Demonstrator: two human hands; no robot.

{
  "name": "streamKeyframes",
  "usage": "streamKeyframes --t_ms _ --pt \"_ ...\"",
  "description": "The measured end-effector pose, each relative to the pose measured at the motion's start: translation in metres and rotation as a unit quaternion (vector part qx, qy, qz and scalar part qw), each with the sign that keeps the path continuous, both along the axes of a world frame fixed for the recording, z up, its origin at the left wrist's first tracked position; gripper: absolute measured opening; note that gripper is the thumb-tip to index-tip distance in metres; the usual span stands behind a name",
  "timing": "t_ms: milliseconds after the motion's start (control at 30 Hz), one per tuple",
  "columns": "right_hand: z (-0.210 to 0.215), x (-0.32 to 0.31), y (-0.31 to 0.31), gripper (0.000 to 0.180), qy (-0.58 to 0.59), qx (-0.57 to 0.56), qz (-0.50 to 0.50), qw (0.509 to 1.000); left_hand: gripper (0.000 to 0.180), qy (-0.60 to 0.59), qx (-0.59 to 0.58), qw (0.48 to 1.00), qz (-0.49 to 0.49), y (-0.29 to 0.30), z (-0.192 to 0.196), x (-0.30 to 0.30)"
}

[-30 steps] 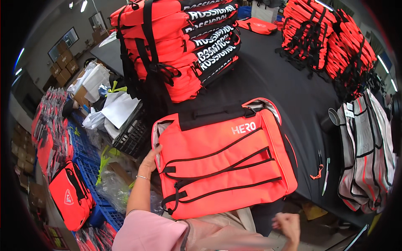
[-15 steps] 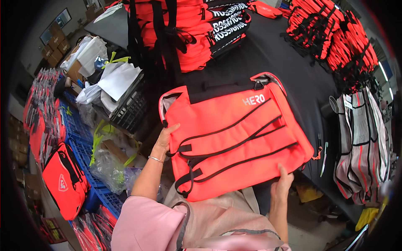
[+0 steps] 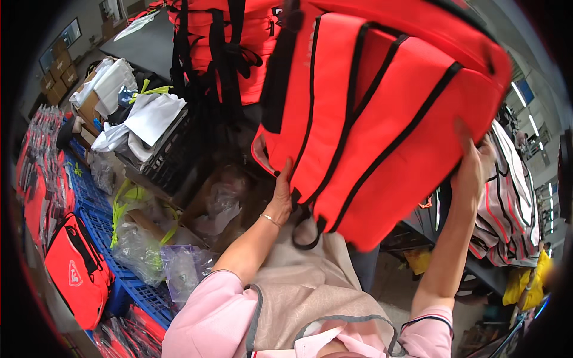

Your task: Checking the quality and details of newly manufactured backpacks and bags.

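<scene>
A bright coral-red backpack (image 3: 412, 161) is held up in front of me, tilted, with its black-trimmed shoulder straps facing me. My left hand (image 3: 283, 196) is closed on its lower left edge, thumb lying on the strap side. At its right edge, my right hand (image 3: 475, 170) grips the bag; the fingertips are slightly smeared by motion and partly hidden. A black loop of webbing (image 3: 307, 241) dangles from the bottom of the straps, over my beige apron (image 3: 298, 280). The bag's far side is out of sight.
Stacked red bags (image 3: 206, 53) stand on the dark table behind. To the left are a black crate (image 3: 173, 152) with white papers, a blue plastic crate (image 3: 134, 268), clear plastic wrapping (image 3: 140, 247) and another red bag (image 3: 74, 271). Grey striped bags (image 3: 507, 209) hang at the right.
The backpack has been lifted off its low, flatter position and tipped upright, up and to the right. Both hands have risen with it, the right one the most. My view has shifted slightly.
</scene>
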State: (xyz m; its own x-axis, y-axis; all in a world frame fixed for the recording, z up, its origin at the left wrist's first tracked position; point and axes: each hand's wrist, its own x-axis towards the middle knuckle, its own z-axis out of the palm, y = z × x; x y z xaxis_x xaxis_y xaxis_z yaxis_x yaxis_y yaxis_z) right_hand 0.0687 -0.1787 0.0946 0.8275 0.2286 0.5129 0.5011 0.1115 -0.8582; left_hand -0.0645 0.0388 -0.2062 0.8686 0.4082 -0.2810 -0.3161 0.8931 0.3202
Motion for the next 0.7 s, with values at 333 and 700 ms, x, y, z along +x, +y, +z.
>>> streamKeyframes --t_ms 333,700 --pt "-0.071 0.053 0.010 0.041 0.082 -0.044 0.074 0.993 0.042 0.022 0.008 1.000 0.014 0.027 -0.035 -0.043" --pt "-0.196 0.045 -0.025 0.029 0.188 -0.020 0.051 0.981 0.015 0.102 0.318 0.939 0.080 0.007 0.085 -0.086"
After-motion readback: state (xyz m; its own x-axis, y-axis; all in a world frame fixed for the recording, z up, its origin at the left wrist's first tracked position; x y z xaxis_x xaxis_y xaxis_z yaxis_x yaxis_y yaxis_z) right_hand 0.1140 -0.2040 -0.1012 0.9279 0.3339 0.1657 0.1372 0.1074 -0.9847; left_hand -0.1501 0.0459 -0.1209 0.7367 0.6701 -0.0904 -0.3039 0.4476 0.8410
